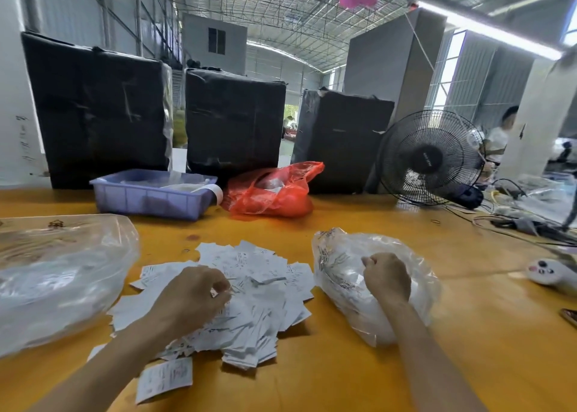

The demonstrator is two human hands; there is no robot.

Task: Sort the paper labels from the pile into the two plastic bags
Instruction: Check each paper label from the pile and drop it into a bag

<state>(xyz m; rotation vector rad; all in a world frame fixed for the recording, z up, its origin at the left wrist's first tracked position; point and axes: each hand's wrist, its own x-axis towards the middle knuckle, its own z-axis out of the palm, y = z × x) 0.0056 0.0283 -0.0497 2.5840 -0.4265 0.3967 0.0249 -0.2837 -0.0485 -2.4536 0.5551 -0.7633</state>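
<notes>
A pile of white paper labels (259,290) lies spread on the orange table (343,380) in front of me. My left hand (190,296) rests on the pile with its fingers curled, pinching at labels near the middle. A clear plastic bag (340,271) holding labels lies to the right of the pile. My right hand (387,275) is a fist on top of that bag, and whether it holds a label is hidden. A second, larger clear plastic bag (56,274) lies at the left. One loose label (165,377) lies near the front.
A purple plastic tray (150,197) and a red plastic bag (271,190) stand behind the pile. Three black wrapped boxes (234,121) line the far edge. A black fan (431,158), cables (515,221) and a white toy-like object (546,271) lie at the right.
</notes>
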